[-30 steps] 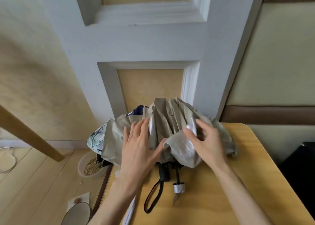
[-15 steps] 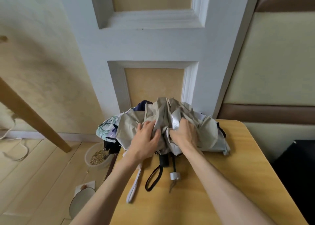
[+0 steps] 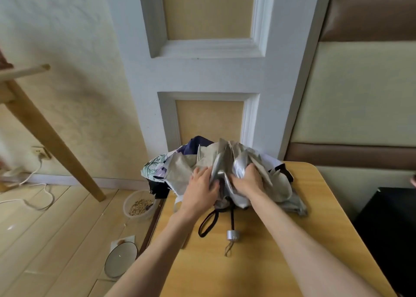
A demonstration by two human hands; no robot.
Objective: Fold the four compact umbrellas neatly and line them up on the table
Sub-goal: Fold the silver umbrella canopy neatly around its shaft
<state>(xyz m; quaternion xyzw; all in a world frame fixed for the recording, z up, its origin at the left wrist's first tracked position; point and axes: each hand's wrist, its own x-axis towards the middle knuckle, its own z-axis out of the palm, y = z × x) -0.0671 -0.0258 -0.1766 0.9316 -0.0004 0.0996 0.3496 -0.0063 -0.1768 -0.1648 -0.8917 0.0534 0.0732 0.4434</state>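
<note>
On the floor just left of the table (image 3: 292, 240) stands a clear plastic bowl (image 3: 139, 204) holding a shallow heap of brownish grain. Nearer along the same side of the table, also on the floor, lies a round dish (image 3: 120, 259) with a pale grey inside; what is in it cannot be made out.

Both hands are on the beige umbrella (image 3: 180, 175), which lies half collapsed at the far end of the table with its silver lining showing in loose folds. The left hand (image 3: 201, 192) rests on top of the cloth, its fingers (image 3: 202, 171) only slightly bent and the thumb closed against them on a silver fold. The right hand (image 3: 247, 179) is beside it, almost touching, with its fingers curled tightly into a bunch of the same cloth.

From under the canopy a black wrist strap (image 3: 208, 223) loops toward the near side of the table, and next to it a thin black shaft ends in a silver cap (image 3: 232, 236) with a short cord.

At the table's far left corner, behind and partly beneath the beige cloth, more umbrellas are heaped: a pale flowered umbrella (image 3: 153, 167), a dark blue umbrella (image 3: 195, 144) and a black umbrella (image 3: 157, 187) hanging over the edge. None of them is folded.
</note>
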